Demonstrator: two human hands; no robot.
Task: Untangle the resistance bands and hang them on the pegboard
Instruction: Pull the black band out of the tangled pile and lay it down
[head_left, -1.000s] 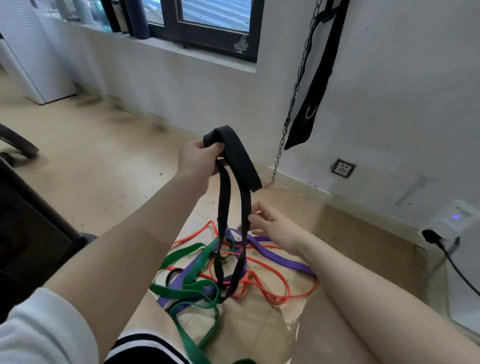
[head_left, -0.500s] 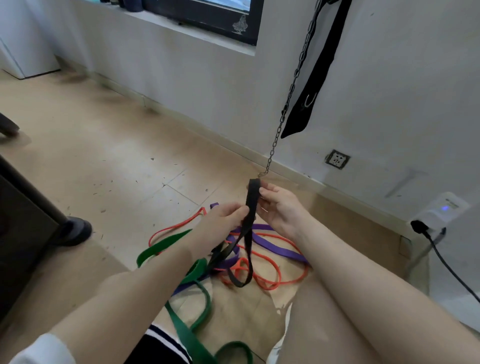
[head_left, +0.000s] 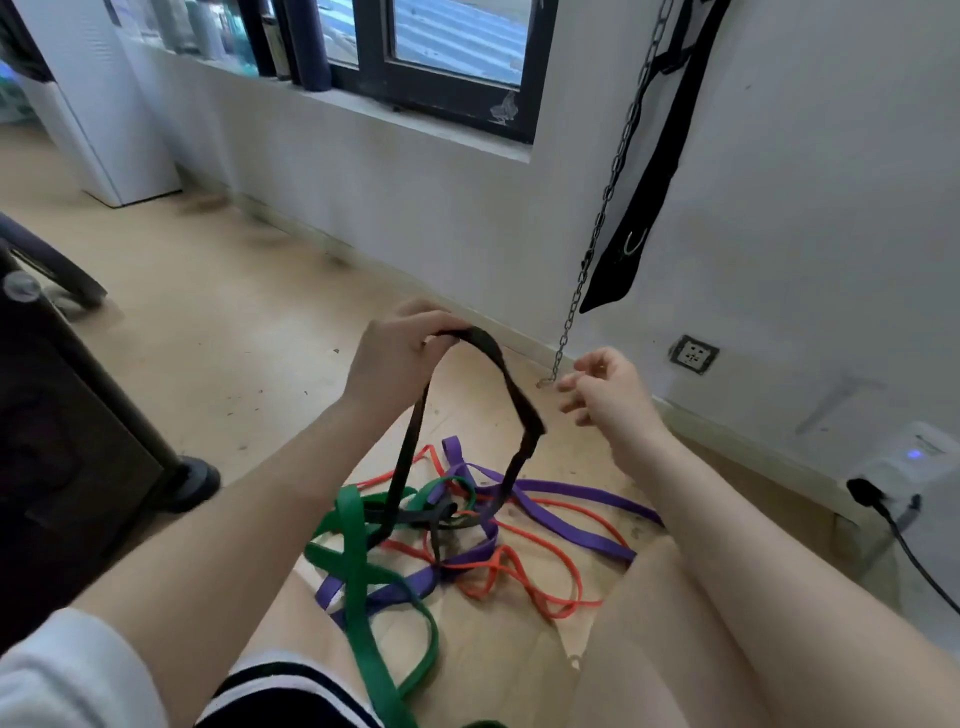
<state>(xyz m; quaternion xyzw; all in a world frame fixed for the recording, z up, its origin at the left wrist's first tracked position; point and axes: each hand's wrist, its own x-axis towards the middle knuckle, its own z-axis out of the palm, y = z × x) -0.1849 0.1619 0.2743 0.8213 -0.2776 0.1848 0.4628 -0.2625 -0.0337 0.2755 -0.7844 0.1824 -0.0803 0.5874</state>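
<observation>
Your left hand (head_left: 397, 349) pinches the top of the black band (head_left: 511, 392), lifting its loop above the floor (head_left: 218, 332) while its lower end stays caught in the pile. Your right hand (head_left: 605, 389) hovers just beside it, fingers loosely spread and apparently holding nothing. The green band (head_left: 358, 561), purple band (head_left: 561, 506) and orange band (head_left: 524, 582) lie tangled between your legs.

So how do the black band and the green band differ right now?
The black band is lifted in a loop by the left hand; the green band lies untouched on the floor. The black one looks narrower than the green. Both run into the same tangle with the purple and orange bands.
</observation>
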